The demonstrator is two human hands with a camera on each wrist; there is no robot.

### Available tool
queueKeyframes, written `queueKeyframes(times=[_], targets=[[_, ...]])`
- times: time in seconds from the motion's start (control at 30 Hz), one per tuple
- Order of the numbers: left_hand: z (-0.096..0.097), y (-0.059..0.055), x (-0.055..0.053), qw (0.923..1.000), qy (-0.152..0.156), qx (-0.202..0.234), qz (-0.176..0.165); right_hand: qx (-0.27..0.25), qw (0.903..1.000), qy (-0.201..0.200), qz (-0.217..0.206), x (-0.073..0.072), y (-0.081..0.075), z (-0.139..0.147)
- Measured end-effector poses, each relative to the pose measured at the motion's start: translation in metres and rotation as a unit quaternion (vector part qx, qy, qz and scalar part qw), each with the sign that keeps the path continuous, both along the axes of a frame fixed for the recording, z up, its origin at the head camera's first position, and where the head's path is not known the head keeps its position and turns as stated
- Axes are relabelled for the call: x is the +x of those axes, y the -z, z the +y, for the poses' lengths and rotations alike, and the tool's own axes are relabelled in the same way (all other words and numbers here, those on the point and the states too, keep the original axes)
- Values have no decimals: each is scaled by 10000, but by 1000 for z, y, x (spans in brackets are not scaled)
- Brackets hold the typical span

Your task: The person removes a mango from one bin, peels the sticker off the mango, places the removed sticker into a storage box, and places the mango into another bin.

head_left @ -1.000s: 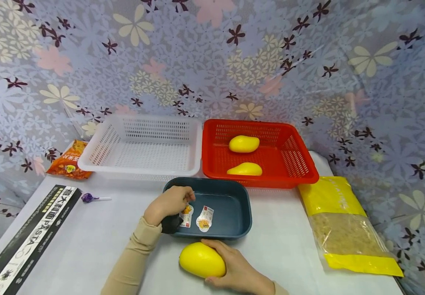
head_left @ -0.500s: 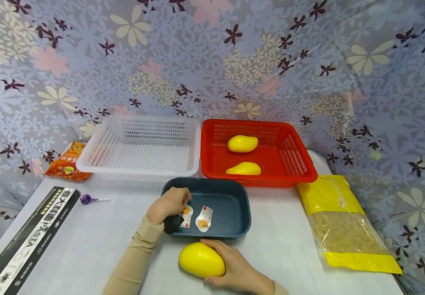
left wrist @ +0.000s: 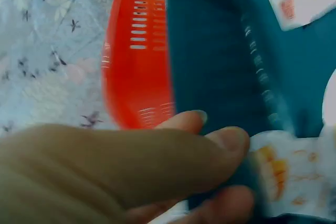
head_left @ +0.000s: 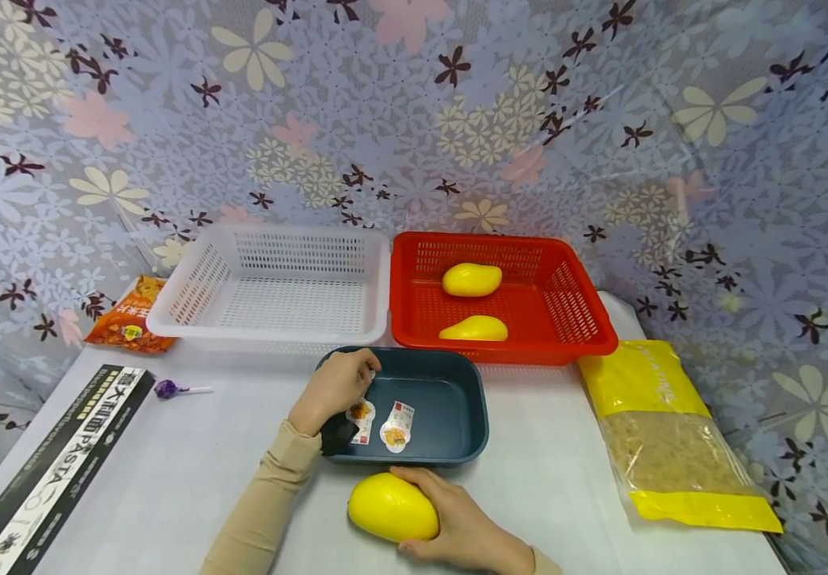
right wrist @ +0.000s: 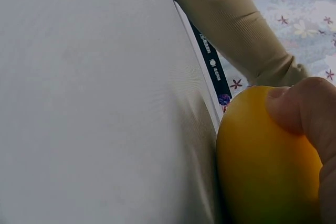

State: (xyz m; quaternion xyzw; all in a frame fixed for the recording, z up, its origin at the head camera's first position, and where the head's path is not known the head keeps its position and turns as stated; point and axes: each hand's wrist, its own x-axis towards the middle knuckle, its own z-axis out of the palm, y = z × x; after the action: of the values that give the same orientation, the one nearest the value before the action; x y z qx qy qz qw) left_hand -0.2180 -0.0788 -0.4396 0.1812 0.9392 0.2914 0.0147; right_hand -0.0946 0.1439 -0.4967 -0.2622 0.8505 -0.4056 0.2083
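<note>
On the table before the dark blue tray [head_left: 467, 457] lies a yellow mango [head_left: 392, 508]. My right hand [head_left: 457, 523] grips it from the right, its thumb pressed on the skin in the right wrist view. My left hand [head_left: 338, 387] is over the tray's left side, fingers curled inward. In the left wrist view its thumb [left wrist: 228, 142] and fingertips come close together near a packet [left wrist: 299, 174] printed with orange food; whether they pinch anything is hidden. Two small white packets, a left packet [head_left: 362, 414] and a right packet [head_left: 397, 427], lie in the tray.
Behind the tray stand a white basket [head_left: 277, 329] and a red basket [head_left: 514, 351] holding two mangoes. A pasta box [head_left: 61, 463], a lollipop [head_left: 169, 389] and an orange snack bag [head_left: 129, 319] are on the left. A yellow bag [head_left: 679, 447] lies right.
My left hand has shifted slightly up and away from the two packets, towards the tray's back left. My right hand and the mango stay put.
</note>
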Motion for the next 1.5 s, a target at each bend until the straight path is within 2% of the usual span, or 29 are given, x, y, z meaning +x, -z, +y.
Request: queueKeyframes(times=[0.13,0.23,0.3,0.4,0.6,0.7,0.8,1.0,1.13,1.27,1.4,1.5], targets=[[2,-12,4,9982,332,501,83,20,10000,-7,54,-1,-1,1],[7,-17,6,9928,510,1055,264,37,9998,-25,192,-1,-1,1],[11,-19,7,9884,459,1393,405,80,9996,-61,270,-1,-2,2],[18,-17,7,9831,333,1758,386,153,9995,-194,195,0,-9,7],[28,-12,8,9801,234,1972,66,51,9989,-464,22,-5,-43,27],[34,-11,7,9800,257,1972,-21,-94,9987,-371,348,-9,-59,41],[41,-10,5,9795,263,1997,-72,-201,9956,-101,914,-14,-69,55],[56,-14,3,9794,5,1985,-362,-314,9768,709,1995,-28,-78,80],[65,-14,2,9831,-116,1724,-604,-576,9620,1150,2408,-44,-84,96],[69,-13,0,9872,-222,1441,-654,-992,9554,1581,2288,-73,-93,105],[71,-11,-2,9901,-273,1268,-538,-1111,9600,1906,1725,-114,-106,106],[73,-11,-3,9908,-264,1229,-501,-781,9678,2015,1294,-148,-113,102]])
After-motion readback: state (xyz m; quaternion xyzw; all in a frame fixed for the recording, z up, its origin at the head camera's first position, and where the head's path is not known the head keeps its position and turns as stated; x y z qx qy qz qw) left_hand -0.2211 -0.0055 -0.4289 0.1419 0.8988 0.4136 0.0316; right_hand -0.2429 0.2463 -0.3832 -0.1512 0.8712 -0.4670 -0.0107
